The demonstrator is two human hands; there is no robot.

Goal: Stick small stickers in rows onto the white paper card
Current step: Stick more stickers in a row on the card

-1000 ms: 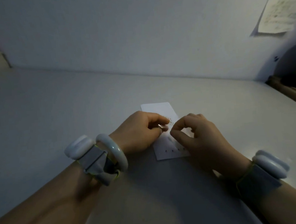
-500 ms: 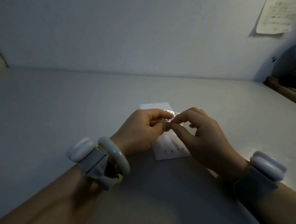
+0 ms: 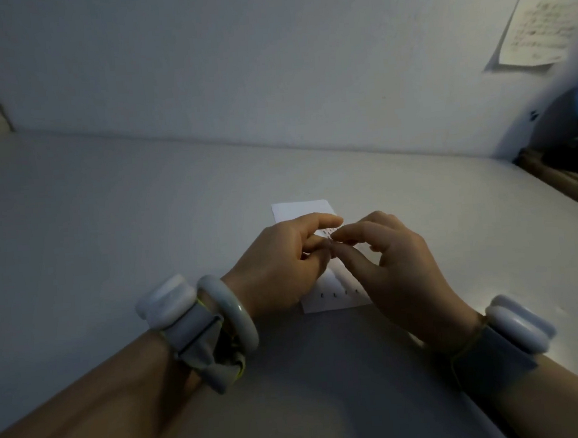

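Observation:
The white paper card (image 3: pixel 302 211) lies flat on the table, partly covered by both hands. A row of small dark stickers (image 3: pixel 334 294) shows near its near edge. My left hand (image 3: pixel 284 263) hovers over the card with fingers curled, holding a small sticker sheet (image 3: pixel 329 232) between thumb and forefinger. My right hand (image 3: pixel 393 263) meets it from the right, its thumb and forefinger pinching at the edge of that sheet. What lies between the fingertips is too small and dark to make out.
The white table (image 3: pixel 110 231) runs to a white wall (image 3: pixel 270 66). A handwritten note (image 3: pixel 538 33) is stuck to the wall at the upper right. Dark clutter (image 3: pixel 576 144) sits past the table's right edge.
Both hands rose slightly off the card and their fingertips came together over its middle. The right hand's thumb and forefinger now pinch at the sheet held by the left.

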